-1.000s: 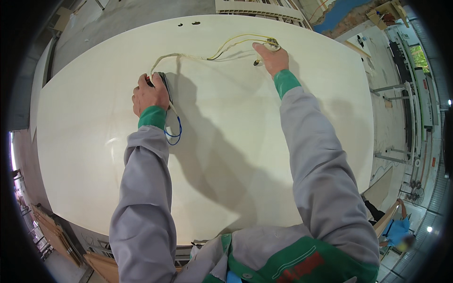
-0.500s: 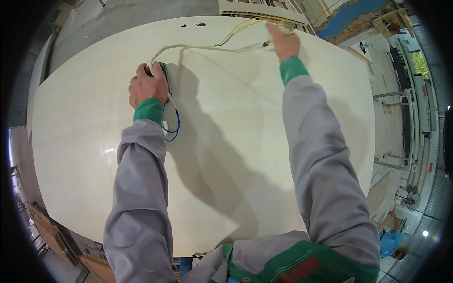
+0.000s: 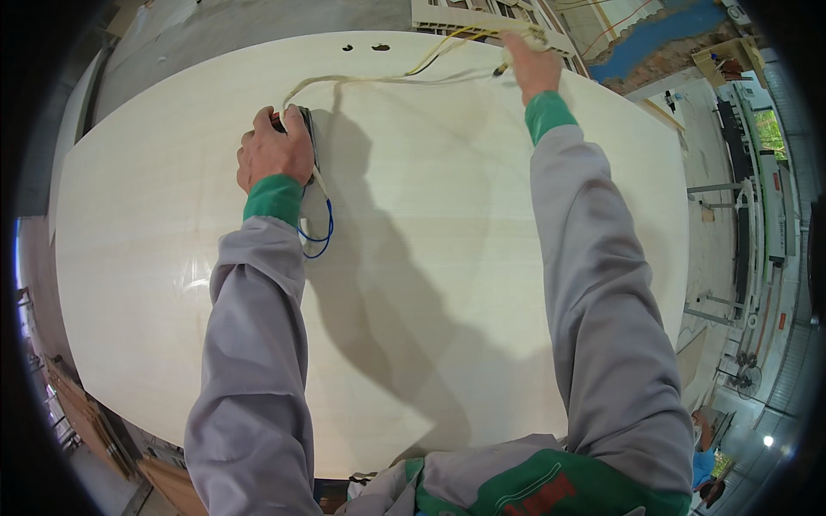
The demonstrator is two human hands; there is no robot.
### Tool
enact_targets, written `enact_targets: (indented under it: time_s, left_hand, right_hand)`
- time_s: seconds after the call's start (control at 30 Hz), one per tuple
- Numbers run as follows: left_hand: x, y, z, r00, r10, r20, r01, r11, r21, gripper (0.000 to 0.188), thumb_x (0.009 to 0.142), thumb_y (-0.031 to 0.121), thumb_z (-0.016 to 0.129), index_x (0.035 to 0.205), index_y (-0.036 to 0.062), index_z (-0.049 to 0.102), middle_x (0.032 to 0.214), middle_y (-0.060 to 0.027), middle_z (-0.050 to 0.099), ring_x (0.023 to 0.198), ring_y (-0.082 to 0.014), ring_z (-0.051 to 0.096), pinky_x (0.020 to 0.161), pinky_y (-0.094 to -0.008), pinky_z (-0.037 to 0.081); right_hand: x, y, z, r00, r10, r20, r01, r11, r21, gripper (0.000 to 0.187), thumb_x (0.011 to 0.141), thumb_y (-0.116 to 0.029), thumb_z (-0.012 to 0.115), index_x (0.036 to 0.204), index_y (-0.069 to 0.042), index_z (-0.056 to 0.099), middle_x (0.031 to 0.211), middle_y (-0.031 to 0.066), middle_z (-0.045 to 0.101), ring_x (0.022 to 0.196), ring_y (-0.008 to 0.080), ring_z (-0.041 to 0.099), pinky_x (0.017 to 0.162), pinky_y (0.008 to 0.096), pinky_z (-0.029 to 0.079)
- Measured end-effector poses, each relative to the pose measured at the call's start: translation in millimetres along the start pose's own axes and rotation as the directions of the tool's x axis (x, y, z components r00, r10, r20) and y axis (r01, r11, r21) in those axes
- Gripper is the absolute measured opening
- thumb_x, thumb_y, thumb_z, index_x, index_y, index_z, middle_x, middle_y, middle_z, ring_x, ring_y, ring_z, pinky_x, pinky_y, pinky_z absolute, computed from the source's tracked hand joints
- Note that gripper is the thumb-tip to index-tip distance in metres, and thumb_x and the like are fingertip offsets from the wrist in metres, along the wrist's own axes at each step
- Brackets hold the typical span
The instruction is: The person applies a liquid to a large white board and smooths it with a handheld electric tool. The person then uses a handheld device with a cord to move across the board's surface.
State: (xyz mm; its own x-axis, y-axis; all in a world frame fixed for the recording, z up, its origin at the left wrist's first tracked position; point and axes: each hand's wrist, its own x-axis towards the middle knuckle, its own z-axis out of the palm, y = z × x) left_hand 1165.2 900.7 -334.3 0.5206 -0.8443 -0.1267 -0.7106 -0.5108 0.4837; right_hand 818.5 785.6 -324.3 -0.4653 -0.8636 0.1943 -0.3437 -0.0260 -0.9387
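A pale, smooth board (image 3: 447, 284) spreads under both arms. My left hand (image 3: 277, 148) is closed around a dark flat device (image 3: 308, 129), its thumb and fingers mostly hiding it. Blue wires (image 3: 329, 225) loop out below that device, beside my wrist. From its upper end a whitish cable (image 3: 370, 81) runs right, across the far part of the board. My right hand (image 3: 533, 67) grips the other end as a bunched, light-coloured coil near the far right edge. Yellow wires (image 3: 443, 43) arc beside the cable, and a short dark-tipped end (image 3: 500, 70) sticks out by the fingers.
Two small dark cut-outs (image 3: 379, 47) pierce the board near its far edge. Beyond it lie slatted pale panels (image 3: 482, 17) and a blue strip on the floor (image 3: 658, 39). Stacked brown boards (image 3: 90, 413) are at lower left. Another person (image 3: 705, 447) is partly visible at lower right.
My right hand has shifted slightly away and to the right with the coiled cable. My left hand keeps its hold on the device. The whole view has moved a little.
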Motion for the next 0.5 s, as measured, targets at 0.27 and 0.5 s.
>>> enact_targets:
  time_s: [0.27,0.5]
  left_hand:
    - [0.7,4.4,-1.9,1.0,-0.009,0.014,0.009,1.0,-0.002,0.075,0.094,0.066,0.047,0.151,0.0175,0.051,0.143,-0.017,0.058,0.135,-0.0351,0.054,0.114,-0.0481,0.04]
    - [-1.0,4.7,-1.2,0.999,0.019,0.026,-0.02,0.999,0.049,0.087,0.078,0.061,0.063,0.152,0.0173,0.05,0.139,-0.017,0.059,0.133,-0.0351,0.055,0.11,-0.048,0.045]
  right_hand:
    - [27.1,6.8,14.0,0.999,0.038,0.017,-0.035,0.987,-0.16,0.06,0.074,-0.042,0.089,0.11,0.004,0.076,0.105,0.0106,0.076,0.094,0.0213,0.069,0.087,0.0368,0.054]
    - [51.0,17.9,21.8,0.996,-0.074,-0.046,0.067,0.989,-0.128,0.056,0.075,-0.04,0.089,0.108,0.003,0.076,0.1,0.0099,0.076,0.087,0.0204,0.069,0.081,0.0369,0.053]
